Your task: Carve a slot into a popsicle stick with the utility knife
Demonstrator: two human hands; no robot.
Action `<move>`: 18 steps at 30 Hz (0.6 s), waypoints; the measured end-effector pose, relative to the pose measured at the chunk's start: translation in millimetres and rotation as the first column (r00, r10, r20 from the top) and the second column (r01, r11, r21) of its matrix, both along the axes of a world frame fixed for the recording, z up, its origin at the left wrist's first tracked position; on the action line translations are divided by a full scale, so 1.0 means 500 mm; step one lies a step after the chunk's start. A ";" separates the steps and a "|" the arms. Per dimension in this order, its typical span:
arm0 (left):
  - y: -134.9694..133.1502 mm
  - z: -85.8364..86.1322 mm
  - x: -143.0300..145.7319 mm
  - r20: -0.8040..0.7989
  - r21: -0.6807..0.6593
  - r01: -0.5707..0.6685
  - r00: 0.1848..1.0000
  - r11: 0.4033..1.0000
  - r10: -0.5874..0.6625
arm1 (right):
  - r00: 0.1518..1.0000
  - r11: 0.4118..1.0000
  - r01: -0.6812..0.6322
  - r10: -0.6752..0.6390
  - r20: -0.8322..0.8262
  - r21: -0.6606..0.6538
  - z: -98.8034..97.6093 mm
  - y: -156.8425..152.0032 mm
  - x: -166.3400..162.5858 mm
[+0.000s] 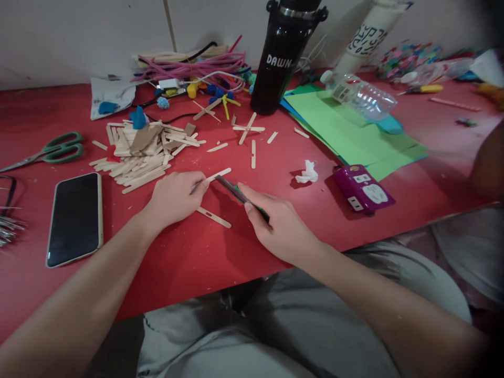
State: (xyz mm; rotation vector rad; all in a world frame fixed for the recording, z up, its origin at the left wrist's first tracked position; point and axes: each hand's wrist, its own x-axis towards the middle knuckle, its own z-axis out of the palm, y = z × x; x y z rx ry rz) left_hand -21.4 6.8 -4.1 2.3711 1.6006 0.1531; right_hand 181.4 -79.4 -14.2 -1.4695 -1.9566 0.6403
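Observation:
My left hand (176, 197) rests on the red table (189, 252) with its fingers pinched on a wooden craft stick (219, 174). My right hand (277, 226) is closed around a green-handled cutter knife (236, 191), whose blade tip meets the stick near my left fingertips. Another slotted stick (213, 217) lies on the table just below my left hand. A heap of wooden sticks (144, 152) sits behind my left hand.
A phone (74, 218) and green scissors (55, 151) lie at the left. A black bottle (281, 55), green paper sheets (346, 134), a plastic bottle (360, 94), a purple power adapter (364, 190), crumpled tissue (308, 172) and a bundle of pipe cleaners (197, 65) lie beyond.

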 end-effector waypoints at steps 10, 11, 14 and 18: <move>-0.001 0.002 -0.001 -0.004 -0.013 -0.008 1.000 1.000 0.008 | 0.998 0.999 0.036 -0.034 -0.054 0.031 -0.007 0.001 0.005; -0.001 0.001 -0.001 -0.004 -0.012 -0.006 1.000 1.000 0.006 | 0.998 0.999 0.036 -0.034 -0.051 0.032 -0.007 0.001 0.005; -0.001 0.002 0.001 -0.011 -0.015 -0.008 1.000 1.000 0.008 | 0.999 0.999 0.030 -0.028 -0.044 0.034 -0.008 0.000 0.004; -0.002 0.003 0.002 -0.008 -0.020 -0.017 1.000 1.000 0.017 | 0.999 0.999 0.025 -0.024 -0.049 0.030 -0.006 0.001 0.002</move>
